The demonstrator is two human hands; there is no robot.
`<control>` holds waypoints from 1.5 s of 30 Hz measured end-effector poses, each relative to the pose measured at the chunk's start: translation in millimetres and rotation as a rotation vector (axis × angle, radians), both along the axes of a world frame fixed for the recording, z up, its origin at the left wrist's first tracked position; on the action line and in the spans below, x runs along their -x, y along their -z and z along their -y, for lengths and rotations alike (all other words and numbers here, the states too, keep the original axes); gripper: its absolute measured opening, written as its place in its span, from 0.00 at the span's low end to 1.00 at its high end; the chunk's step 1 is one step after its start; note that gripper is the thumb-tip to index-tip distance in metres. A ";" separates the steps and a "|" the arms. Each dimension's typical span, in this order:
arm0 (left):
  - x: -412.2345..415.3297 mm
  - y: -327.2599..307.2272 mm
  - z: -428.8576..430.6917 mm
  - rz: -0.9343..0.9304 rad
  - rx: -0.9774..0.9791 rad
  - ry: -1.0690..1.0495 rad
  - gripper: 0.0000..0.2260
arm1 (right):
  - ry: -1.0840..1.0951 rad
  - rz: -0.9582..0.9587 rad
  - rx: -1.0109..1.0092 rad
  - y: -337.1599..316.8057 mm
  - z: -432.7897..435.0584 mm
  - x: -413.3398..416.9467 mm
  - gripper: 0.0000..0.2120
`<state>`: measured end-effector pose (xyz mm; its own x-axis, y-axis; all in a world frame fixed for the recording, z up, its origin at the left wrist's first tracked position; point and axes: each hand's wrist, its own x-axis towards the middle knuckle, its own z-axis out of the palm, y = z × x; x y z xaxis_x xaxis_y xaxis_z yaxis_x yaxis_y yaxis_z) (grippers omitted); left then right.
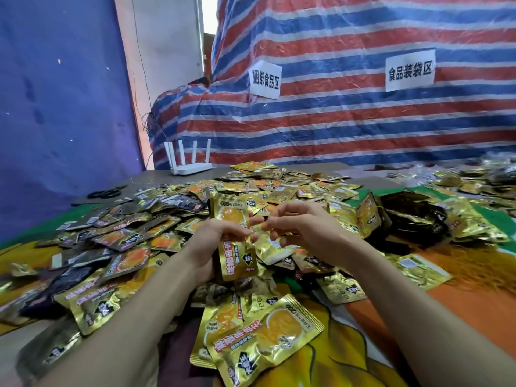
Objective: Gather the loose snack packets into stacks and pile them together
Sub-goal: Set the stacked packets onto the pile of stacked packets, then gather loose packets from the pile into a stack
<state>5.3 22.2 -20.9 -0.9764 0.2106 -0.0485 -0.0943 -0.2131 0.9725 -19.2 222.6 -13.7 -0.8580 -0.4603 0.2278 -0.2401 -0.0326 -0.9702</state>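
Head view. Left hand point(213, 247) grips a small stack of gold packets point(236, 247), held upright, fingers curled round its middle. Right hand point(305, 231) just beside it, fingers loosely curled, tips near the stack; cannot tell whether it pinches a packet. Loose packets point(251, 185) heaped across the tabletop point(156, 177) around both hands. Bundled packets point(368, 216) to the right. White router point(190, 164) and scissors point(104, 192) at the far left edge. Striped tarp point(335, 121) behind.

Gold-foil snack packets point(251, 188) with orange windows and red lettering, darker packets point(83, 236) mixed in at left, lie loose in a broad, jumbled heap, a small upright stack point(236, 258) gripped in the left hand point(212, 247) above them.
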 end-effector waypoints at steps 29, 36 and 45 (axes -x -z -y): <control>2.1 -2.8 5.4 0.009 -0.379 0.242 0.20 | 0.118 0.102 0.095 0.0 2.0 1.0 0.05; 2.3 -0.1 2.1 0.042 -0.411 0.301 0.15 | -0.248 0.212 0.636 -4.8 6.5 -11.3 0.10; 0.6 -4.8 -9.0 0.122 -0.180 -0.099 0.11 | 0.143 0.000 0.241 5.0 21.3 -12.2 0.23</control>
<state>4.7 31.2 -16.2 -0.9818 0.1305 -0.1379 -0.1791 -0.3962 0.9005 -7.0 201.4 -18.7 -0.9104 -0.2665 0.3165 -0.2594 -0.2283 -0.9384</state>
